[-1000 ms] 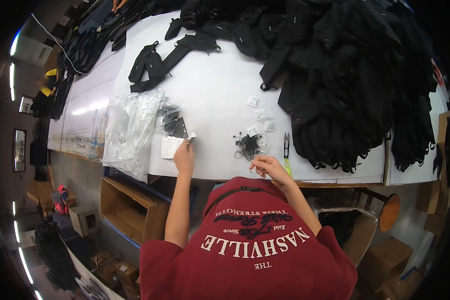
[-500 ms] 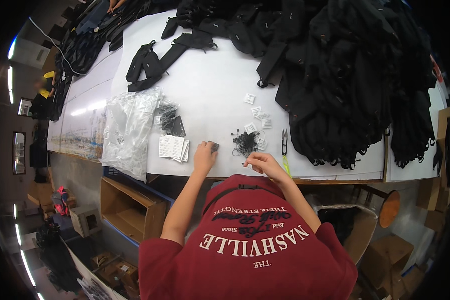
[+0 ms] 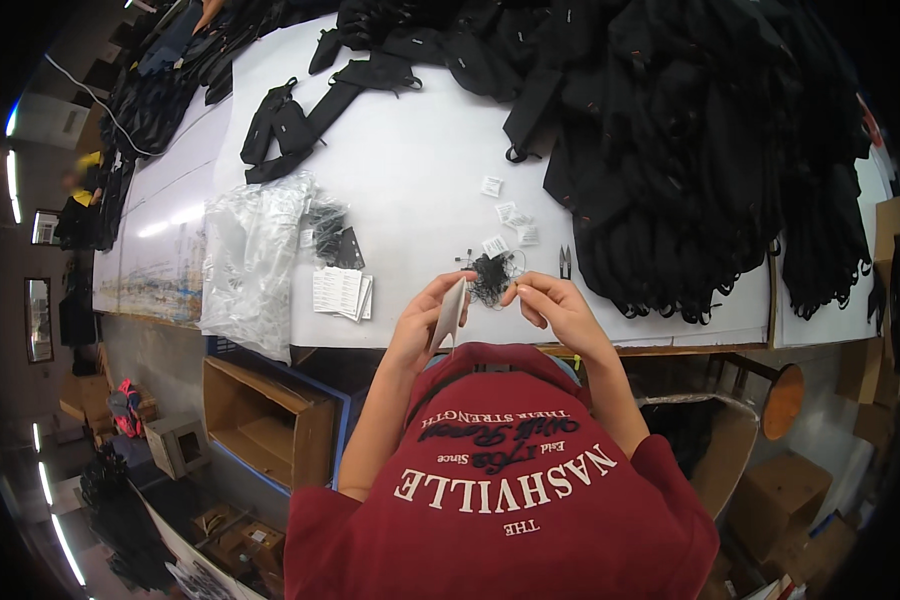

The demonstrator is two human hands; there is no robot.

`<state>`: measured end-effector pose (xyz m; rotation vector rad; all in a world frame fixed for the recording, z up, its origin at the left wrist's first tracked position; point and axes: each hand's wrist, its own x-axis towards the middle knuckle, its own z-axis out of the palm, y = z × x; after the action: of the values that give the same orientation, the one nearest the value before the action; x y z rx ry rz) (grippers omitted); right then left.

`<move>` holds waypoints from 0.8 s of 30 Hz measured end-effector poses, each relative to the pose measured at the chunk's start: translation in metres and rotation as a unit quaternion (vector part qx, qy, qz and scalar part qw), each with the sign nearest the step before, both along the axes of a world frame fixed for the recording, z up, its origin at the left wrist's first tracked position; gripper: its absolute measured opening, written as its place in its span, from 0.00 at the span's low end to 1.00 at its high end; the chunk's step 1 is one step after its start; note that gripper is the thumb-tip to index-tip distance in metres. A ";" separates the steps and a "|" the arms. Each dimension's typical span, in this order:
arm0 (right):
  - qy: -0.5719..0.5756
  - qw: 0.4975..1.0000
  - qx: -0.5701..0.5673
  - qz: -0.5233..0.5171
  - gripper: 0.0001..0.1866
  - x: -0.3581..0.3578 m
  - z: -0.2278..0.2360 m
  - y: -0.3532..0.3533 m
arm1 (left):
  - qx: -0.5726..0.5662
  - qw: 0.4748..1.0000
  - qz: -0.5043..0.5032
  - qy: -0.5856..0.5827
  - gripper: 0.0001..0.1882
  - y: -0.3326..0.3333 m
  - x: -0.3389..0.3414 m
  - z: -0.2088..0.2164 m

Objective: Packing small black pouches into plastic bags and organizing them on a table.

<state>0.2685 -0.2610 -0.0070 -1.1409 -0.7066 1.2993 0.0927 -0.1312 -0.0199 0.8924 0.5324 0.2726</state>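
White card (image 3: 450,312), seen almost edge-on from where I watch, is gripped between the thumb and fingers of the left hand (image 3: 425,320), upright and tilted, at the near edge of the table (image 3: 410,170). Across from it, the right hand (image 3: 567,315) has its thumb and forefinger drawn close together and the other fingers curled; from this distance I cannot tell whether the tips meet or pinch something thin.

Between the two hands, just beyond the fingertips, I see a tangle of black strings (image 3: 490,280) lying on the white surface. Small white packets (image 3: 507,213) are scattered past it, the nearest one touching the tangle. To the right, snips (image 3: 565,262) point their dark blades away from the person, their lower part hidden from me behind the right hand.

Over on the left I have a stack of printed cards (image 3: 340,293), slightly fanned, with a dark card (image 3: 350,248) just behind it. Next to these lies a crumpled clear plastic bag (image 3: 255,260) that drapes over the table's near edge. Farther back I make out a black strapped piece (image 3: 280,130), and a large heap of black fabric goods (image 3: 670,180) fills the right side. Below the table, an open cardboard box (image 3: 270,425) sits on the left.
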 end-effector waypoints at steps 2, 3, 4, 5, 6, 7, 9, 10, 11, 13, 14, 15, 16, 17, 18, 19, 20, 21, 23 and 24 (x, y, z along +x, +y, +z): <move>-0.018 1.000 -0.009 0.002 0.12 -0.001 0.008 -0.002 | 0.007 1.000 0.000 0.025 0.18 -0.007 0.004 0.007; -0.059 0.998 -0.014 0.006 0.12 -0.003 0.012 -0.002 | 0.015 0.999 0.001 0.050 0.18 -0.009 0.006 0.011; -0.100 0.995 -0.019 0.011 0.13 -0.004 0.014 -0.003 | 0.014 0.999 0.000 0.050 0.18 -0.010 0.007 0.014; -0.100 0.995 -0.021 0.011 0.13 -0.005 0.015 -0.002 | 0.013 0.999 -0.009 0.050 0.17 -0.011 0.008 0.015; -0.127 0.992 -0.010 0.000 0.12 -0.006 0.017 -0.002 | 0.012 0.999 -0.018 0.049 0.15 -0.011 0.008 0.016; -0.153 0.988 0.000 -0.012 0.12 -0.007 0.018 -0.002 | 0.010 0.999 -0.017 0.050 0.15 -0.012 0.008 0.016; -0.179 0.983 0.021 -0.021 0.12 -0.010 0.006 -0.001 | 0.055 0.997 -0.012 0.048 0.14 -0.016 0.010 0.015; -0.205 0.977 0.043 -0.031 0.11 -0.012 0.003 -0.002 | 0.059 0.997 -0.019 0.035 0.12 -0.017 0.008 0.016; -0.207 0.977 0.043 -0.031 0.11 -0.012 0.004 -0.004 | 0.059 0.997 -0.019 0.033 0.12 -0.020 0.008 0.017; -0.255 0.966 0.027 -0.041 0.10 -0.010 0.009 -0.002 | 0.182 0.981 0.027 0.056 0.10 -0.023 0.009 0.016; -0.255 0.966 0.027 -0.040 0.10 -0.008 0.014 -0.002 | 0.182 0.981 0.027 0.057 0.10 -0.024 0.010 0.018; -0.277 0.958 -0.004 -0.071 0.10 -0.005 0.021 -0.003 | 0.306 0.946 0.051 0.096 0.09 -0.025 0.012 0.023; -0.299 0.948 -0.035 -0.101 0.09 -0.003 0.024 -0.004 | 0.425 0.892 0.074 0.133 0.09 -0.026 0.014 0.028; -0.299 0.948 -0.036 -0.101 0.09 -0.005 0.024 -0.003 | 0.424 0.893 0.074 0.133 0.09 -0.028 0.017 0.031; -0.299 0.951 -0.020 -0.077 0.09 -0.008 0.024 -0.003 | 0.467 0.870 0.086 0.132 0.09 -0.032 0.020 0.035; -0.299 0.953 -0.005 -0.052 0.08 -0.010 0.024 -0.003 | 0.509 0.845 0.098 0.129 0.09 -0.035 0.022 0.037; -0.299 0.953 -0.006 -0.054 0.08 -0.013 0.022 -0.001 | 0.509 0.846 0.097 0.129 0.09 -0.036 0.023 0.037; -0.309 0.949 0.003 -0.055 0.08 -0.017 0.019 0.002 | 0.527 0.836 0.089 0.125 0.10 -0.037 0.023 0.038; -0.320 0.946 0.013 -0.057 0.07 -0.019 0.015 0.005 | 0.546 0.825 0.081 0.121 0.10 -0.037 0.023 0.038; -0.331 0.942 0.008 -0.056 0.07 -0.020 0.014 0.005 | 0.562 0.814 0.076 0.127 0.11 -0.038 0.023 0.038</move>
<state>0.2490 -0.2560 0.0074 -1.5992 -1.1174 0.7961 0.1156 -0.1690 0.0177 2.0727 0.6887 0.6512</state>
